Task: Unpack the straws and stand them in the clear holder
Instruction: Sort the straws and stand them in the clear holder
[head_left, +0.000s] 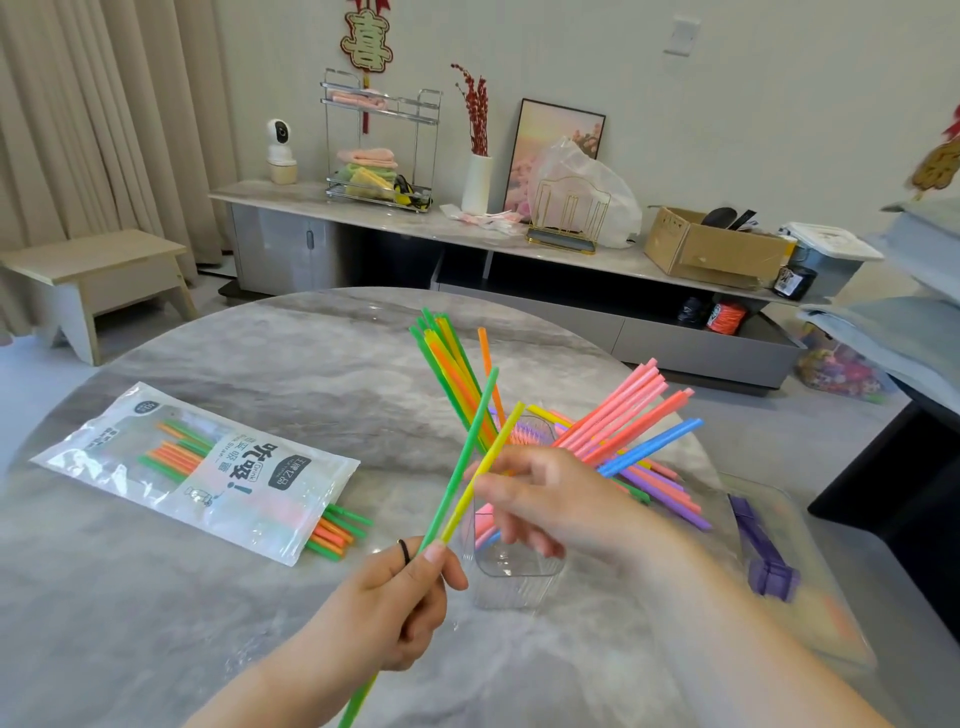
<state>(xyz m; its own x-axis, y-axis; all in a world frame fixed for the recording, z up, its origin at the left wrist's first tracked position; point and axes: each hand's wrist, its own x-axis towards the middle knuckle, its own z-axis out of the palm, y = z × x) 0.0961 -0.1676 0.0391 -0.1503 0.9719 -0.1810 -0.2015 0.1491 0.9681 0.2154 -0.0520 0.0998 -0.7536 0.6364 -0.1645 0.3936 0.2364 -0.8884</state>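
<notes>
A clear holder (514, 571) stands on the marble table (208, 597), full of coloured straws that fan out: green and orange ones (447, 364) to the upper left, pink, blue and purple ones (623, 410) to the right. My left hand (395, 603) grips a green straw (462, 457) and a yellow straw (493, 452), both slanting up to the right. My right hand (545, 499) is just above the holder and pinches the yellow straw higher up. An open straw packet (197, 473) lies at the left with green and orange straws sticking out of its open end.
A clear plastic tray (810, 597) with a purple object (763, 556) lies at the table's right edge. Behind the table runs a low cabinet (467, 228) with a rack, vase, frame and cardboard box. A wooden stool (88, 280) stands at the far left.
</notes>
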